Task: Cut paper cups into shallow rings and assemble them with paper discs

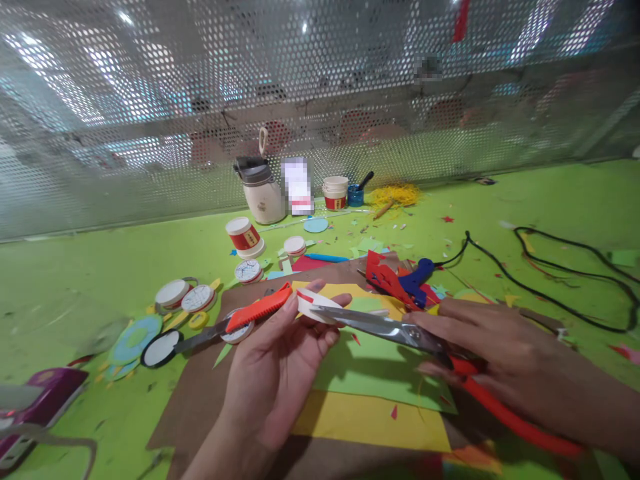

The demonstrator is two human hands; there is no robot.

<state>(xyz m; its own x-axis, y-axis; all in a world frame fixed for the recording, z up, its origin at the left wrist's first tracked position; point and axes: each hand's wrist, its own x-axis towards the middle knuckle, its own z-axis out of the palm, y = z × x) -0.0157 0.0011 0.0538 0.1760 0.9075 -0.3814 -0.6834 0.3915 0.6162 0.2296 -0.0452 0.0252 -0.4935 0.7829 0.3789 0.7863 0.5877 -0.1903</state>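
Green worktop, perforated screen along its far edge: near the front edge, over stacked paper sheets (370,373), left hand (280,373) pinches a white scrap (313,305) steady while right hand (505,360), closed around the scissors (395,328), presents the open blades to it.

left hand (280,360) pinches paper piece (313,305); right hand (505,353) grips scissors (395,330); blades at paper

Glossy bare metal is seen on the scissors (395,328) blades, smooth red plastic on their handles. Matt paper sheets (370,373) are spread at 6 o'clock; a perforated metal screen (320,100) shines at 12 o'clock.
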